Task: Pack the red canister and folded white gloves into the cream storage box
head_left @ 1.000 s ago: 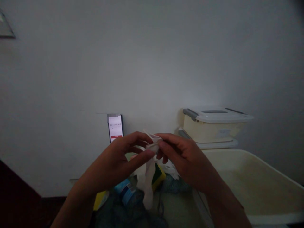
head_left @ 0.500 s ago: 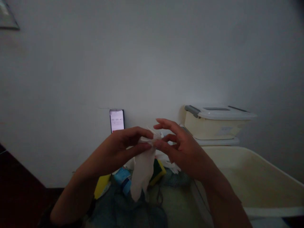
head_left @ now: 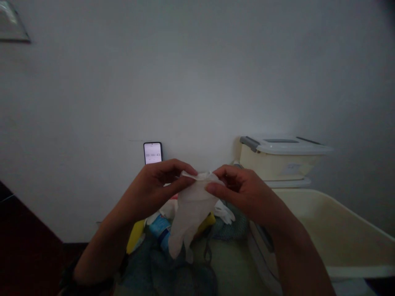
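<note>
A thin white disposable glove (head_left: pixel 194 209) hangs with its fingers pointing down, its cuff spread between my two hands. My left hand (head_left: pixel 162 185) pinches the cuff's left edge between thumb and fingers. On the right edge, my right hand (head_left: pixel 239 187) has its thumb in front and its fingers behind the cuff. Behind and below the glove lie a blue packet (head_left: pixel 159 227), a yellow sponge (head_left: pixel 207 222) partly covered by the glove, and another white glove (head_left: pixel 224 212). Dark greenish cloth (head_left: pixel 173 275) lies beneath them.
A phone (head_left: pixel 153 153) showing a timer leans against the wall. To the right stand a lidded cream storage box (head_left: pixel 277 164) and a large cream basin (head_left: pixel 358 272). A yellow item (head_left: pixel 135 236) lies beside my left forearm.
My right hand has moved right and closed its fingers on the cuff. The glove's opening is now stretched wider and its body is spread out more.
</note>
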`<move>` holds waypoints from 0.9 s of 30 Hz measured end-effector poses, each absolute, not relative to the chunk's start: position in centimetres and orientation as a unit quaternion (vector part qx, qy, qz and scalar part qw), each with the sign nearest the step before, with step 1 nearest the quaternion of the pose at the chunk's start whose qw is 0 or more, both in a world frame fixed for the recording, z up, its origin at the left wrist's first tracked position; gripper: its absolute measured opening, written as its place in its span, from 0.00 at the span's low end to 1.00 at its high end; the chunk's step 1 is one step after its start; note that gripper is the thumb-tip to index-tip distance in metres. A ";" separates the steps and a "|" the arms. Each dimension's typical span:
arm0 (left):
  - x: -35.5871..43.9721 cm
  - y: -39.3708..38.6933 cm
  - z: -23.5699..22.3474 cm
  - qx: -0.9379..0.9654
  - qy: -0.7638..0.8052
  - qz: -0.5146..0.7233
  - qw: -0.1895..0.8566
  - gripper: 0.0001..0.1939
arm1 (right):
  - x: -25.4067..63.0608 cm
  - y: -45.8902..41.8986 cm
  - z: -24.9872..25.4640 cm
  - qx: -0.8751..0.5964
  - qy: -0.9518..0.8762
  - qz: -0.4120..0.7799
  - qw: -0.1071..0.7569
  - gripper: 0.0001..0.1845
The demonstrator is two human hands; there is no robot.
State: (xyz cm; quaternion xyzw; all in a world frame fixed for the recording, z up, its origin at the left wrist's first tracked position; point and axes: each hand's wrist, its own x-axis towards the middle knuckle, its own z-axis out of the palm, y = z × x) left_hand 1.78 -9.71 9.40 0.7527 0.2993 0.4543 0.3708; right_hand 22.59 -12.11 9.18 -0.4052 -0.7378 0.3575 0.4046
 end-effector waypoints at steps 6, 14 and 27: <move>2.1 -9.9 9.9 0.725 0.294 0.484 0.391 0.02 | 22.7 -12.3 9.3 -0.391 -0.735 0.304 0.463 0.14; 1.5 -9.8 9.8 0.770 0.317 0.443 0.333 0.04 | 22.9 -12.8 9.7 -0.374 -0.735 0.309 0.473 0.13; 0.8 -10.0 10.4 0.739 0.308 0.409 0.438 0.03 | 23.2 -12.8 9.8 -0.415 -0.742 0.219 0.479 0.10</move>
